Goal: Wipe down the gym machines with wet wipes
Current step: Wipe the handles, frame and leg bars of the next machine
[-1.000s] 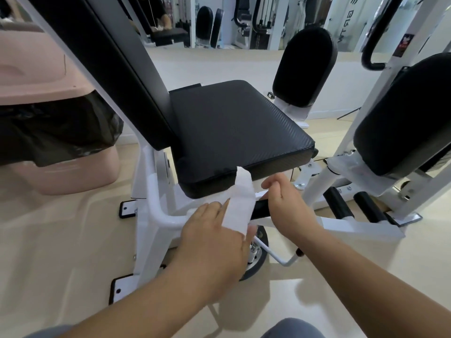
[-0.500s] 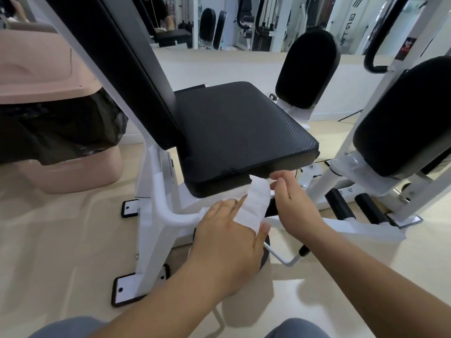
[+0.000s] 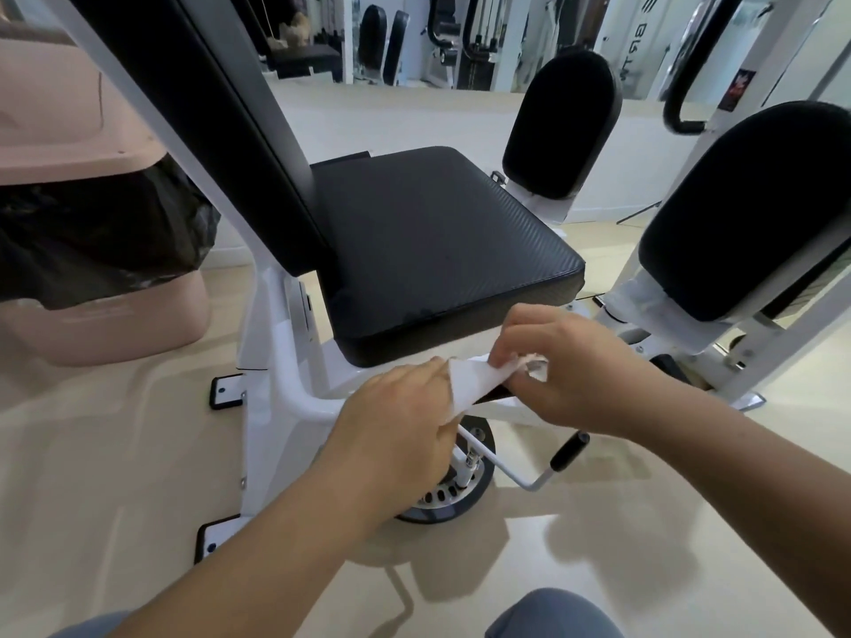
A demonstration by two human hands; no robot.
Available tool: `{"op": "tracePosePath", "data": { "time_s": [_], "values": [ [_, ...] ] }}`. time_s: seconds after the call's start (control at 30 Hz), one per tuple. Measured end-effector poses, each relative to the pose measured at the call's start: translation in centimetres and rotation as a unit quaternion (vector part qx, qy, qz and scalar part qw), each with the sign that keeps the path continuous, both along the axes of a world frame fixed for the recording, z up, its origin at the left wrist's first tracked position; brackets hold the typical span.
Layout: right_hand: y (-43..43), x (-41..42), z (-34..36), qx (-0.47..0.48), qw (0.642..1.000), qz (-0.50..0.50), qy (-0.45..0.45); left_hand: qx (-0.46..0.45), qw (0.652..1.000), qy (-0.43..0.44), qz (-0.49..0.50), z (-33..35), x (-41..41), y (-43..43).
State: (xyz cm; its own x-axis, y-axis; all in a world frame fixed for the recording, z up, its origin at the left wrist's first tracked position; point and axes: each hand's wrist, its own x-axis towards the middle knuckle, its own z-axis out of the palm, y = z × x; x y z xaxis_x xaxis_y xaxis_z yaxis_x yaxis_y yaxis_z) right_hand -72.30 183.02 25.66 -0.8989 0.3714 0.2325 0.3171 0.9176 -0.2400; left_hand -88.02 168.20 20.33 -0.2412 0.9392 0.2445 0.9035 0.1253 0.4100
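- Fingers (image 3: 509, 345) of the right hand (image 3: 571, 370): curled tight, pinching the bunched end of the wet wipe (image 3: 474, 382).
- Fingers (image 3: 416, 375) of the left hand (image 3: 396, 416): lying close together, bent slightly. The wipe's other end comes out on the thumb side, held between thumb and forefinger. The thumb itself is mostly hidden.
- Wipe is white, pulled into a short band between the two hands, creased and crumpled at the right end.
- Wipe sits just below the front edge of the black seat pad (image 3: 442, 241), over a dark bar on the white frame (image 3: 276, 356). Cannot tell if it touches the bar.
- Both forearms bare, coming in from the lower edge of the view.
- Under the hands: a spoked wheel with a dark rim (image 3: 460, 495) and a thin white crank with a black grip (image 3: 568, 451).
- Black backrest pad (image 3: 207, 108) rises at a slant behind the seat.
- To the right, two black oval leg pads, one near (image 3: 755, 209) and one farther back (image 3: 562, 122), on white arms.
- Far left: pink bin (image 3: 69, 126) with a black bag (image 3: 92, 237) hanging over its rim.
- Pale beige floor (image 3: 92, 476). More machines in the background.
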Motion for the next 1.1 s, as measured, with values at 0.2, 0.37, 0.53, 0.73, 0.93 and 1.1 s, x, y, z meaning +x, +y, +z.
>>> {"op": "tracePosePath", "data": {
  "time_s": [0.2,0.37,0.53,0.73,0.93,1.1],
  "values": [
    [-0.9,3.2,0.5,0.109,0.981,0.015,-0.162,-0.037,0.999,-0.011,-0.004,-0.3,-1.4,-1.1],
    [-4.7,-0.3,2.5,0.087,0.992,-0.033,-0.083,-0.069,0.997,-0.027,-0.032,0.6,-2.2,-1.8],
    [-6.5,-6.3,-3.2,0.149,0.955,-0.060,-0.251,-0.073,0.992,-0.068,0.078,1.3,-4.8,-1.8],
    [-5.1,-9.3,-4.7,0.188,0.952,-0.091,-0.223,-0.069,0.983,-0.128,0.109,1.0,-6.0,-2.2],
    [-2.4,-12.8,-1.5,-0.141,0.875,-0.065,-0.460,-0.049,0.975,-0.175,0.129,0.0,-7.0,-1.9],
    [-1.7,-14.0,-1.0,-0.258,0.816,-0.060,-0.513,-0.056,0.978,-0.158,0.127,-0.1,-6.6,-2.0]
  ]
}}
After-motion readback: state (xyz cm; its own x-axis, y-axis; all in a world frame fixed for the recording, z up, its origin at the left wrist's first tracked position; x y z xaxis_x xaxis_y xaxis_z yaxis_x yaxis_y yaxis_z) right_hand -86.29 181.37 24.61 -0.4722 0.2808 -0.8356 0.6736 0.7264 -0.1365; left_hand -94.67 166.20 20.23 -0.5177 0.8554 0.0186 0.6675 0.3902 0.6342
